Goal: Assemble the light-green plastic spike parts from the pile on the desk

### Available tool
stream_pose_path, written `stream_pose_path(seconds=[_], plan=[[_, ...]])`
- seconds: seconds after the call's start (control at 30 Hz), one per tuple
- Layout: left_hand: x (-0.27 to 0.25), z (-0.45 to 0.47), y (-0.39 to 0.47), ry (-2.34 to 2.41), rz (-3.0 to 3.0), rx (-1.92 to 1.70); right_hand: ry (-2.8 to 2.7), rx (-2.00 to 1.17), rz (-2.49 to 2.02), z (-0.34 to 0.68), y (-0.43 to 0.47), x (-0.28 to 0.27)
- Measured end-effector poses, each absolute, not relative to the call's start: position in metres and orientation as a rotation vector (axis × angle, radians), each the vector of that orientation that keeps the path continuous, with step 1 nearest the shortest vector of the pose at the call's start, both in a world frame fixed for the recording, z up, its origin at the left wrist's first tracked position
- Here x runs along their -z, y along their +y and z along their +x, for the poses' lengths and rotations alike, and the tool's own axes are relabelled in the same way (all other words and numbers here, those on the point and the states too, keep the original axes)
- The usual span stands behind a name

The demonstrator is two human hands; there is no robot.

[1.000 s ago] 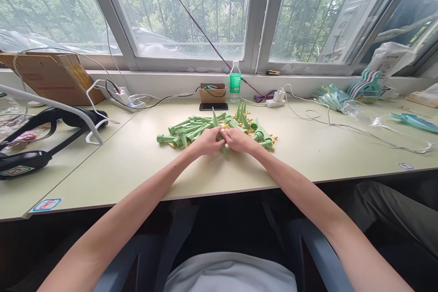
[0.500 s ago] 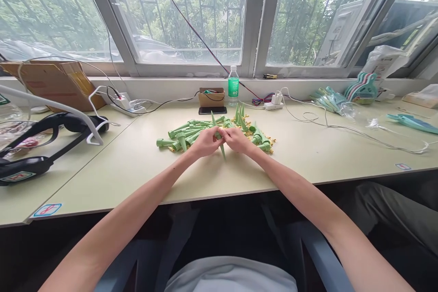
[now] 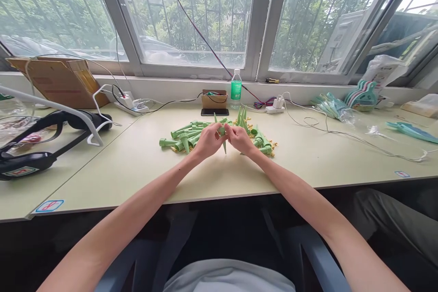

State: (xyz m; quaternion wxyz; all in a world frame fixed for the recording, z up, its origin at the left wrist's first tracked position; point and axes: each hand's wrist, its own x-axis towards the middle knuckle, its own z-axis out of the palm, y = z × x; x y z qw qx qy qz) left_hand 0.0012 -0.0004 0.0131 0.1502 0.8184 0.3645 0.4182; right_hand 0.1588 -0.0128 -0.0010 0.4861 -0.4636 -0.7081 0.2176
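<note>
A green plastic watering spike (image 3: 225, 147) stands nearly upright above the table, its pointed end down. The fingers of my left hand (image 3: 208, 141) are closed around its middle. My right hand (image 3: 238, 139) meets the spike from the other side with its fingertips pinched together; whatever is between them is hidden. Left of my hands lies a pile of green spikes (image 3: 185, 139), and more green spikes (image 3: 262, 140) lie to the right. Small yellow pieces (image 3: 273, 143) are scattered around and under the right-hand group.
Behind the pile are a phone (image 3: 215, 112), a small cardboard box (image 3: 214, 99) and a green-labelled bottle (image 3: 236, 90). A black headset (image 3: 30, 164) lies at the left. White cables (image 3: 369, 139) and teal hangers (image 3: 362, 96) are on the right.
Both hands remain together at the spike. The fingers of my right hand have curled more tightly, and my left hand has shifted slightly. The view has moved a little.
</note>
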Motion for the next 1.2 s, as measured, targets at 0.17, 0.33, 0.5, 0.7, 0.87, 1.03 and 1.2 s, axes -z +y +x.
stream_pose_path(seconds=[0.17, 0.33, 0.5, 0.7, 0.87, 1.03, 1.2], plan=[[-0.0131, 0.0018, -0.0018, 1.067, 2.299, -1.257, -1.667, -0.464, -1.161, 0.1573, -0.017, -0.0027], [-0.0112, 0.0004, -0.0022, 1.05, 2.304, -1.276, -1.652, -0.409, -1.183, 0.1597, -0.0161, -0.0027], [-0.0076, 0.0005, 0.0006, 1.056, 2.367, -1.283, -1.664, -0.349, -1.215, 0.1584, -0.0143, -0.0024], [-0.006, 0.0006, 0.0003, 1.056, 2.453, -1.277, -1.648, -0.395, -1.272, 0.1595, -0.0132, -0.003], [-0.0066, 0.0008, 0.0003, 1.049, 2.445, -1.287, -1.628, -0.423, -1.274, 0.1594, -0.0129, -0.002], [-0.0074, 0.0008, 0.0018, 1.043, 2.41, -1.318, -1.647, -0.405, -1.225, 0.1576, -0.0148, -0.0022], [-0.0069, 0.0006, 0.0005, 1.019, 2.405, -1.303, -1.652, -0.41, -1.212, 0.1584, -0.0142, -0.0012]])
